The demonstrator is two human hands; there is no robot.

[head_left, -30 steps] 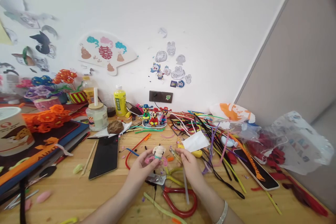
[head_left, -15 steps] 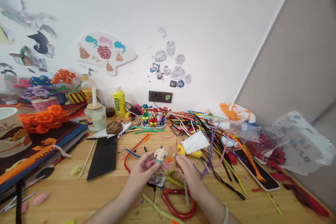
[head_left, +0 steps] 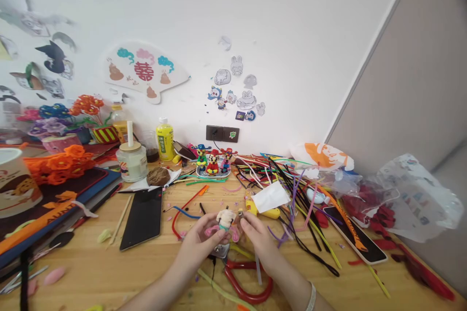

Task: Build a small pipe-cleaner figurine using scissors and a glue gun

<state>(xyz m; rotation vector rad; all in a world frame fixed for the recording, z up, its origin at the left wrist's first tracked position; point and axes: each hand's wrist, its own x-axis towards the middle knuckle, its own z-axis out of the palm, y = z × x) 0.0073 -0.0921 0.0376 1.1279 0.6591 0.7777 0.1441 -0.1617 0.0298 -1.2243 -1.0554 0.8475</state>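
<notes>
A small fuzzy doll figure (head_left: 226, 217), cream on top with teal and pink below, is pinched in my left hand (head_left: 200, 240). Close beside it, my right hand (head_left: 257, 239) is closed around what looks like a glue gun, its body mostly hidden by my fingers. Its small metal tip (head_left: 240, 213) points up near the doll. A translucent glue stick (head_left: 259, 269) trails out below that hand. Under both hands lie large red-handled scissors (head_left: 251, 297), partly covered.
Pipe cleaners (head_left: 288, 194) lie tangled at the right, beside a phone (head_left: 368, 245) and plastic bag (head_left: 419, 199). Behind stand three finished dolls (head_left: 212, 165). A black tablet (head_left: 142, 218), candle jar (head_left: 132, 167), yellow bottle (head_left: 165, 141) and paper cup (head_left: 16, 184) are left.
My left hand has turned the doll slightly, showing more of its pink lower part. The metal tip in my right hand has come up a little, nearer the doll.
</notes>
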